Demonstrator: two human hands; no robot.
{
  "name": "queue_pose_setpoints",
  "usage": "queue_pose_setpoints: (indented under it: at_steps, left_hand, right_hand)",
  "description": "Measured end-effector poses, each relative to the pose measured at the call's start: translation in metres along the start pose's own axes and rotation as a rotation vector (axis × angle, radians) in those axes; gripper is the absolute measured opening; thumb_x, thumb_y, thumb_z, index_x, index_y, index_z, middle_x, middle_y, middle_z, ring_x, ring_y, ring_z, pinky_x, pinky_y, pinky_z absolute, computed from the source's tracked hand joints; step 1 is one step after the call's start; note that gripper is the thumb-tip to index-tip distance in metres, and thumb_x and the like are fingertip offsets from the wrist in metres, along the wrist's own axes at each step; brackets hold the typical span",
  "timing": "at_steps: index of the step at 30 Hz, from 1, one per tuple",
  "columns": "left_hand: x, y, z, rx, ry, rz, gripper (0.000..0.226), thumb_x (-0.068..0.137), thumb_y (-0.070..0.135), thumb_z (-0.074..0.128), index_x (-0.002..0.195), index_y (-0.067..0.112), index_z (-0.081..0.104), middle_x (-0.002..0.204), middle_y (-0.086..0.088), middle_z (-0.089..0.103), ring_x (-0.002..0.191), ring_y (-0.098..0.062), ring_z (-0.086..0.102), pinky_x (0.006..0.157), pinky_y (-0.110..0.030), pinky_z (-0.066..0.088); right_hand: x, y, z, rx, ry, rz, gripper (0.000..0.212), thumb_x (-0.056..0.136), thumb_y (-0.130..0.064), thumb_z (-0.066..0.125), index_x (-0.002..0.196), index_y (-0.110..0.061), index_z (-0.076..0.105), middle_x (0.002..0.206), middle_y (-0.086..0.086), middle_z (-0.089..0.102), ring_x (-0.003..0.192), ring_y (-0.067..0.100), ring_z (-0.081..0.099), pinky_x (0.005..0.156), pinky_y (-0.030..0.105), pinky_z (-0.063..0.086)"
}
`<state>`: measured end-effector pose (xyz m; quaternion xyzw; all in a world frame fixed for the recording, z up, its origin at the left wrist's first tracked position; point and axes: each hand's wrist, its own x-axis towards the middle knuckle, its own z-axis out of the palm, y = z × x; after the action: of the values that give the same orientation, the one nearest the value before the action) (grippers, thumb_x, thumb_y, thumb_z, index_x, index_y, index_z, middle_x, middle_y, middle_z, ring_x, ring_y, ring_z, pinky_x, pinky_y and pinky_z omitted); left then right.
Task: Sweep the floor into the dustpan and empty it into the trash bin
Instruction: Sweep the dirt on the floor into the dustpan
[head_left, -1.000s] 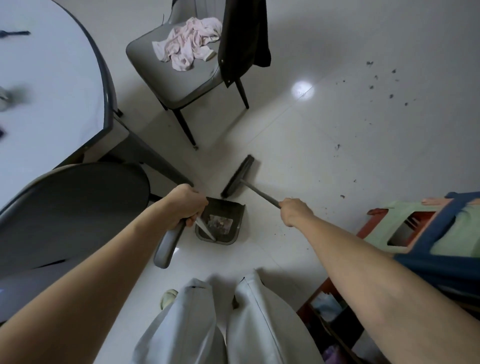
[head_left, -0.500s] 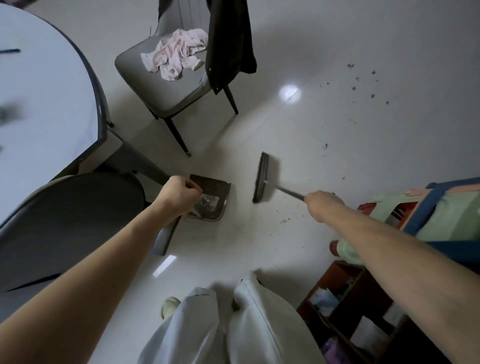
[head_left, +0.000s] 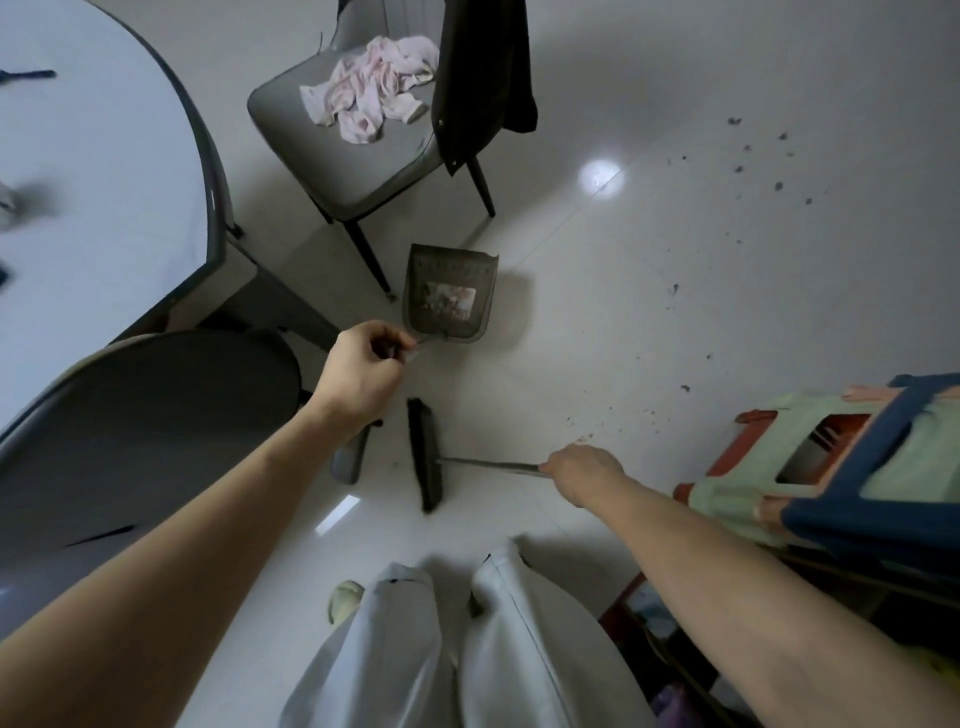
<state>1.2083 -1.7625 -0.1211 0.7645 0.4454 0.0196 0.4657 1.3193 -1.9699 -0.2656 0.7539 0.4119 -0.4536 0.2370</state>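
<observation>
Looking down from the head cam, the only view: left hand (head_left: 363, 369) has its fingers curled round the dustpan's handle stem, gripping it near the pan end. Dustpan (head_left: 449, 301) sits out ahead of that hand on the pale tiled floor (head_left: 649, 322), open mouth facing away from the person, some debris and a light-coloured scrap lying inside the pan. A grey, rounded handle end (head_left: 352, 460) shows below the left wrist, low over the floor; the wrist hides what it joins to.

Right hand (head_left: 582, 475) is closed around the thin metal broom handle (head_left: 488, 465). Broom head (head_left: 425, 454) is dark, lies on the floor nearer the person than the dustpan, bristle line running roughly toward and away from the person, apart from the pan.

Loose dirt specks (head_left: 758, 150) are scattered far right on the floor, more crumbs (head_left: 623, 415) just beyond the right hand. No trash bin in frame.

Around it: grey chair (head_left: 343, 171) ahead with pink cloth (head_left: 374, 98) on the seat and a dark garment (head_left: 483, 78) hanging off the back; rounded table (head_left: 104, 171) at left; second chair back (head_left: 140, 447) under the left forearm; stacked plastic stools (head_left: 852, 457) at right. Person's light trouser legs (head_left: 441, 654) are at bottom centre.
</observation>
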Motion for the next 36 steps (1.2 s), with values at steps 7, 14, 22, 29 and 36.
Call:
queue_pose_setpoints:
  at_steps: [7, 14, 22, 29, 36]
  left_hand:
    - [0.008, -0.002, 0.001, 0.023, -0.089, 0.037, 0.028, 0.088, -0.007, 0.048, 0.085, 0.019, 0.059, 0.070, -0.004, 0.054, 0.053, -0.015, 0.045, 0.052, -0.025, 0.039]
    - [0.028, 0.006, -0.008, 0.001, -0.111, 0.116, 0.027, 0.087, -0.012, 0.049, 0.090, 0.012, 0.061, 0.078, -0.006, 0.058, 0.055, -0.011, 0.047, 0.052, -0.023, 0.040]
    - [0.078, 0.006, -0.009, -0.096, -0.100, 0.171, 0.028, 0.084, -0.010, 0.046, 0.094, 0.010, 0.063, 0.081, -0.006, 0.059, 0.059, -0.014, 0.048, 0.054, -0.026, 0.042]
    - [0.153, -0.017, -0.055, -0.047, -0.255, 0.210, 0.035, 0.081, -0.012, 0.044, 0.092, 0.016, 0.062, 0.081, -0.002, 0.059, 0.055, -0.009, 0.051, 0.047, -0.023, 0.044]
    - [0.223, -0.033, -0.097, -0.038, -0.392, 0.228, 0.047, 0.070, -0.011, 0.041, 0.082, 0.030, 0.058, 0.078, 0.002, 0.058, 0.074, -0.022, 0.057, 0.069, -0.033, 0.050]
  right_hand:
    - [-0.014, 0.069, -0.022, 0.050, 0.052, 0.203, 0.050, 0.092, -0.004, 0.037, 0.137, -0.023, 0.049, 0.130, 0.003, 0.053, 0.115, 0.022, 0.054, 0.089, 0.031, 0.046]
    - [-0.031, 0.091, -0.030, 0.181, 0.128, 0.326, 0.043, 0.092, -0.002, 0.038, 0.131, -0.013, 0.052, 0.121, 0.007, 0.055, 0.108, 0.023, 0.057, 0.077, 0.030, 0.046]
    - [0.001, 0.013, -0.065, 0.520, 0.236, 0.181, 0.046, 0.097, -0.011, 0.036, 0.136, -0.028, 0.051, 0.113, 0.010, 0.063, 0.091, 0.026, 0.062, 0.074, 0.028, 0.050]
    - [0.059, -0.094, -0.147, 0.904, 0.246, 0.098, 0.039, 0.101, -0.021, 0.035, 0.136, -0.022, 0.052, 0.123, 0.016, 0.060, 0.085, 0.025, 0.053, 0.064, 0.025, 0.045]
    - [0.138, -0.163, -0.224, 1.086, 0.202, 0.170, 0.041, 0.103, -0.022, 0.028, 0.138, -0.013, 0.048, 0.129, 0.016, 0.055, 0.114, 0.032, 0.056, 0.088, 0.030, 0.045]
